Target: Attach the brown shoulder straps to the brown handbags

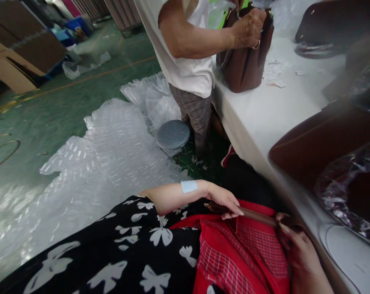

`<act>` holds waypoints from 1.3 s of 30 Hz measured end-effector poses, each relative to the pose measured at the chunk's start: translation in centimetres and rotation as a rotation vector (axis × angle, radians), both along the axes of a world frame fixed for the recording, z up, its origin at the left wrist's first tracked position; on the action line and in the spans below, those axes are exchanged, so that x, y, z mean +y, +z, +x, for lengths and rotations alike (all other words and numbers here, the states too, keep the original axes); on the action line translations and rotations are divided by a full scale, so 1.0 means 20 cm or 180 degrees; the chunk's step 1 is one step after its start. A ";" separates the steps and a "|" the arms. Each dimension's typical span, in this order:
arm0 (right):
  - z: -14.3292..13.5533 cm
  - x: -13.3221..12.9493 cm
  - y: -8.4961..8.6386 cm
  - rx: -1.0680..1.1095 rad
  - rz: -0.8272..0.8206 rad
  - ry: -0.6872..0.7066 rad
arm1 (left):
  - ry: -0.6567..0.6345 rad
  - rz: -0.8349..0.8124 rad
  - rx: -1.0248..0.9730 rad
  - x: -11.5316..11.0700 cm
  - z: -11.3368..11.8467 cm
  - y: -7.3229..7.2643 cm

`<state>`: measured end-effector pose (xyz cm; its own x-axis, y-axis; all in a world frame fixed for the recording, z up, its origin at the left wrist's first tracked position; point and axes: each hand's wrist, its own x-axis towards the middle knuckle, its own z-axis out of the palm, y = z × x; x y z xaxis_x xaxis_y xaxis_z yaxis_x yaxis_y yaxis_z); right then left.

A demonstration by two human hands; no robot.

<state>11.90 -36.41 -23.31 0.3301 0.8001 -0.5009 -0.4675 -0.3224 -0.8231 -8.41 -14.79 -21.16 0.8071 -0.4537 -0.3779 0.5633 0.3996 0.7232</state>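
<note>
A narrow brown strap [258, 217] stretches across my lap, over the red checked apron [255, 249]. My left hand [224, 199] is closed on its left part, near a small gold-coloured metal end. Toward the strap's right end, my right hand [298, 241] pinches it between thumb and fingers, beside the table edge. Part of the right hand's fingers is hidden behind the strap. On the table to the right lies a large brown bag [328, 139], with clear plastic wrap [335, 188] over part of it.
Ahead, a person in a white shirt [187, 69] handles an upright brown bag [244, 69] on the white table [283, 106]. A round grey stool [173, 134] stands by bubble wrap [111, 143] piled on the green floor. Cardboard boxes [28, 45] are at the far left.
</note>
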 end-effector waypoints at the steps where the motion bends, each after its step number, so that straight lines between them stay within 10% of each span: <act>1: 0.00 0.00 0.00 0.0019 -0.0057 0.0011 | 0.0033 -0.0040 0.0056 0.01 -0.02 -0.01; 18: 0.01 0.03 0.03 -0.0604 -0.0160 0.0174 | 0.0291 0.0280 0.0543 0.14 -0.38 0.01; 32: 0.01 -0.01 0.01 0.0586 0.0093 0.0019 | 0.0574 0.0885 0.0637 0.32 -0.64 0.02; 39: -0.09 -0.03 0.24 -0.0481 -0.0189 0.0007 | 0.1244 0.1666 0.0496 0.36 -0.61 0.15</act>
